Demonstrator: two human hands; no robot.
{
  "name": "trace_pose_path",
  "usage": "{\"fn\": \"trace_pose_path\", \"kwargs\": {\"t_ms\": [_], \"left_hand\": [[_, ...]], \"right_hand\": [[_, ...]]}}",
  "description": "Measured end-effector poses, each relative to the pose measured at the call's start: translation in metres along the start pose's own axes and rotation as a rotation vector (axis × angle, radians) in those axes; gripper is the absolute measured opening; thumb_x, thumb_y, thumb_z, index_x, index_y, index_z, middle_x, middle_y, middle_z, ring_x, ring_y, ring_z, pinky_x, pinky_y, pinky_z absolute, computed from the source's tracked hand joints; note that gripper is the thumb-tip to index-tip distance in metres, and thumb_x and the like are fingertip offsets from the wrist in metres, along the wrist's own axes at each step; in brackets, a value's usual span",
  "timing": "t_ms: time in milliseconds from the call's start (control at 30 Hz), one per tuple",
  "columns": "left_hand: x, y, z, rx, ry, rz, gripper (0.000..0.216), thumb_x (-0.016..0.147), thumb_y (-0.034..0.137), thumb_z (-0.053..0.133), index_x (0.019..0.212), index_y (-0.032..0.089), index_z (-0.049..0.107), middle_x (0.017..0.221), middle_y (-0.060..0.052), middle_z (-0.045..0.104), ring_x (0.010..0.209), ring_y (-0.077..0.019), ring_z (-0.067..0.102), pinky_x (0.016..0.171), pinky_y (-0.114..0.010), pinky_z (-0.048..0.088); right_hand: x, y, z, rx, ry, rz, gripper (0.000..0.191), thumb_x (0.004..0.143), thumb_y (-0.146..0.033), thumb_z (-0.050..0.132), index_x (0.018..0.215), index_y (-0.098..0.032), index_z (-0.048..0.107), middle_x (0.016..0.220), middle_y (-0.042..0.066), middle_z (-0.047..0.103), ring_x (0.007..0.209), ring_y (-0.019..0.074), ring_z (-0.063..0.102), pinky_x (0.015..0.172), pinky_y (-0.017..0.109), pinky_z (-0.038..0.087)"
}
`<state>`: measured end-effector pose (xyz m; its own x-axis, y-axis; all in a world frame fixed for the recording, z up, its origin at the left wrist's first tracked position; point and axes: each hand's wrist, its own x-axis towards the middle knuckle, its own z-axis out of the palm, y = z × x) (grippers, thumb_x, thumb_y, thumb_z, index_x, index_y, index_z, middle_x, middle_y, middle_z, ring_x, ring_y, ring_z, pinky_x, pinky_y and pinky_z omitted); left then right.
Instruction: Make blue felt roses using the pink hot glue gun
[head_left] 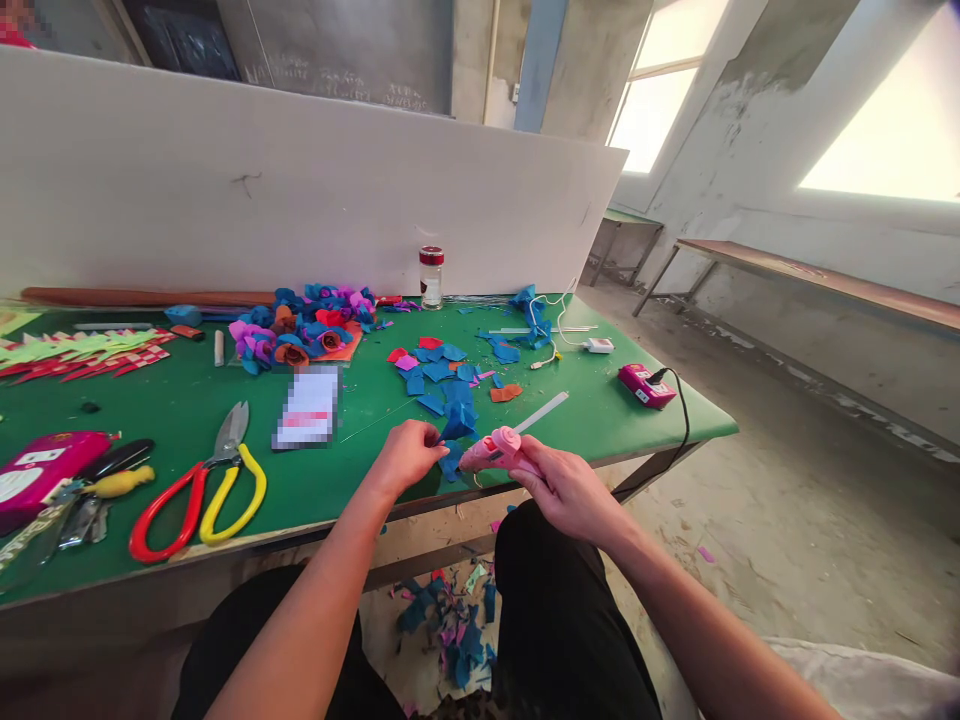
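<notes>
My left hand [409, 456] is closed in a pinch on a blue felt piece [456, 428] at the near edge of the green table [187, 405]. My right hand [564, 490] grips a pink glue gun [496, 450], its tip pointing left at the blue piece. A white glue stick [541, 412] juts out behind the gun. More blue, pink and red felt pieces [439, 368] lie just beyond my hands. A pile of finished felt flowers [304, 328] in blue, purple and orange sits farther back.
Red and yellow-handled shears [199, 490] lie at the near left beside a pink case [41, 465]. A small jar [431, 277] stands by the white back board. A pink box [645, 385] with a black cable and a white charger [598, 345] lie at right. Scraps [450, 620] litter the floor.
</notes>
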<state>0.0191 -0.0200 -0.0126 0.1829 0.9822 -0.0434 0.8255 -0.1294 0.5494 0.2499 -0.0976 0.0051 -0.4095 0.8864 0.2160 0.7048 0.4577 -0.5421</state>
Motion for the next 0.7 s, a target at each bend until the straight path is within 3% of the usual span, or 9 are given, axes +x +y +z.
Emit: {"fn": "trace_pose_path", "kwargs": {"t_ms": [167,467,600,700], "left_hand": [[0.001,-0.001,0.001,-0.013,0.005,0.005,0.024,0.072,0.025,0.063,0.052,0.017,0.053,0.049,0.005,0.043,0.052,-0.0119,0.035,0.054,-0.027,0.025],[0.001,-0.002,0.002,-0.019,0.003,-0.005,0.021,0.072,0.024,0.064,0.053,0.017,0.057,0.05,0.004,0.046,0.052,-0.0118,0.037,0.054,-0.026,0.026],[0.003,-0.003,0.002,-0.026,0.012,-0.009,0.02,0.071,0.023,0.066,0.054,0.016,0.059,0.053,0.003,0.051,0.054,-0.0119,0.039,0.055,-0.026,0.026],[0.004,-0.006,0.004,-0.061,0.009,-0.016,0.021,0.072,0.024,0.064,0.053,0.016,0.058,0.051,0.003,0.05,0.054,-0.0119,0.039,0.054,-0.026,0.025]], "right_hand": [[0.0,0.002,0.002,-0.017,0.006,0.008,0.021,0.095,-0.024,0.04,0.112,-0.022,0.052,0.097,0.006,0.069,0.091,0.0219,0.065,0.077,0.029,0.045],[-0.001,0.004,-0.005,-0.06,0.047,0.041,0.025,0.095,-0.029,0.039,0.113,-0.022,0.054,0.098,0.007,0.069,0.086,0.0229,0.065,0.074,0.031,0.046],[-0.004,0.01,-0.012,0.184,0.083,0.061,0.032,0.095,-0.033,0.04,0.123,-0.024,0.052,0.102,0.006,0.067,0.09,0.0228,0.063,0.079,0.033,0.048],[-0.006,0.021,-0.015,0.41,0.106,0.141,0.032,0.093,-0.043,0.045,0.113,-0.021,0.057,0.083,0.003,0.063,0.068,0.0173,0.058,0.064,0.029,0.049]]}}
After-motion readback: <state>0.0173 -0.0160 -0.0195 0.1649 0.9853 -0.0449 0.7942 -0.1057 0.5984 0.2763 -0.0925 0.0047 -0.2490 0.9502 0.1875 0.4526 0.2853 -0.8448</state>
